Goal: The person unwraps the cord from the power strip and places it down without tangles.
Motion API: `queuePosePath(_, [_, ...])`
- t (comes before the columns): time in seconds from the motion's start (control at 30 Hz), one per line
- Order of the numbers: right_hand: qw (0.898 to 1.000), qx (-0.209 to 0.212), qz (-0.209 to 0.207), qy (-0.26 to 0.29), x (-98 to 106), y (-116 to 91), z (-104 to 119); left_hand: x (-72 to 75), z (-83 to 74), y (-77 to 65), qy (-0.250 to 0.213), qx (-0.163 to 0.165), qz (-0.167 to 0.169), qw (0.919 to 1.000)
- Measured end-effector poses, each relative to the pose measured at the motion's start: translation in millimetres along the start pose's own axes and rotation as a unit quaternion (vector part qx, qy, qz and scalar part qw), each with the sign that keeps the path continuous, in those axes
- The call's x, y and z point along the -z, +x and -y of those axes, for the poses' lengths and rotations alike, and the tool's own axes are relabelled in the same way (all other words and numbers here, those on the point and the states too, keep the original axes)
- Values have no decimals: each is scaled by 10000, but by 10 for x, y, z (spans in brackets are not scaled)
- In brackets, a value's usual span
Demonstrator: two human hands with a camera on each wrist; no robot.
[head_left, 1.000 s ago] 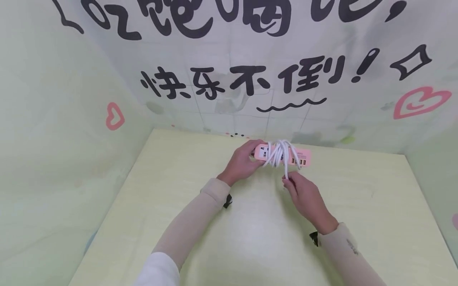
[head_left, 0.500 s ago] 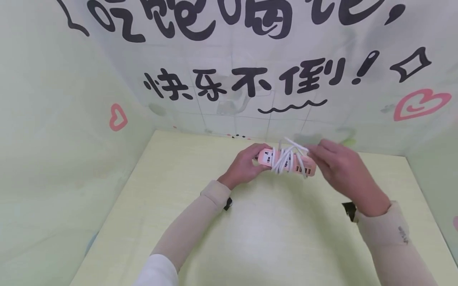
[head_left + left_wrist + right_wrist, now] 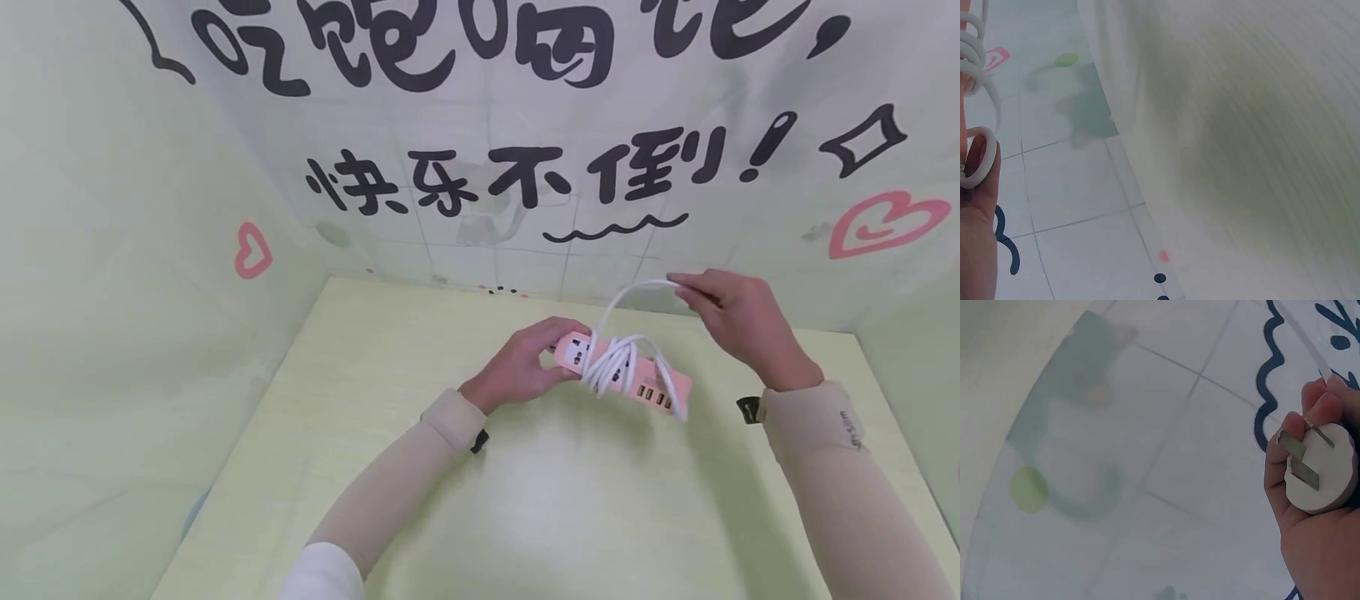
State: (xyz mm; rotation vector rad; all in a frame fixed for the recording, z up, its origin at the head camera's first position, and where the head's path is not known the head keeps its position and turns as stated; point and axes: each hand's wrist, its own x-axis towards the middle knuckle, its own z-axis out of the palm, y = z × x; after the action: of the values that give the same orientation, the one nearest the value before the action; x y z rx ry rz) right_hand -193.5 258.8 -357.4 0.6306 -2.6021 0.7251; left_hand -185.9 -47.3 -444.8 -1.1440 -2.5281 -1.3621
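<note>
My left hand (image 3: 525, 362) grips the left end of a pink power strip (image 3: 648, 379), which is tilted with its right end lower. White cord (image 3: 611, 360) is wound in several loops around the strip's middle and right part. From the left side of the loops, the cord arcs up to my right hand (image 3: 742, 321), whose fingers pinch it. In the right wrist view that hand also has the white plug (image 3: 1325, 472) in its palm, metal prongs facing out. At the left edge of the left wrist view, a cord loop (image 3: 988, 159) crosses my left fingers.
A pale yellow table (image 3: 540, 500) lies under both arms and carries their shadows. Behind it rises a pale wall cloth (image 3: 450, 250) with black lettering and pink hearts; similar cloth stands at the left and right sides.
My right hand has swung from below the strip, over its right end and up, unwinding cord into a free arc. My left hand has shifted slightly right and down, and the strip tilts more.
</note>
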Motion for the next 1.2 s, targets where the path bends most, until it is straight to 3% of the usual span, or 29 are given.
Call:
queuePosePath(0.13, [9929,-915,760,97,-30,-101,-88,30,-40,18,-239,-65,-288,9993])
queuePosePath(0.2, [9883,-1112,1034,159,-40,-146,-113,51,-32,26,-337,-55,-466,9983])
queuePosePath(0.57, [9767,-1217,1729,366,-17,-438,-134,174,98,17,-420,69,-1454,9885])
queuePosePath(0.87, [9438,-1253,2867,1063,-72,-689,39,220,135,20,-498,201,-2013,9781])
queuePosePath(1.1, [9021,-1647,3560,1797,-36,-820,236,241,172,1,-333,370,-2055,9774])
queuePosePath(1.2, [9004,-1616,3623,1786,-12,-836,291,249,190,-16,-306,463,-2058,9770])
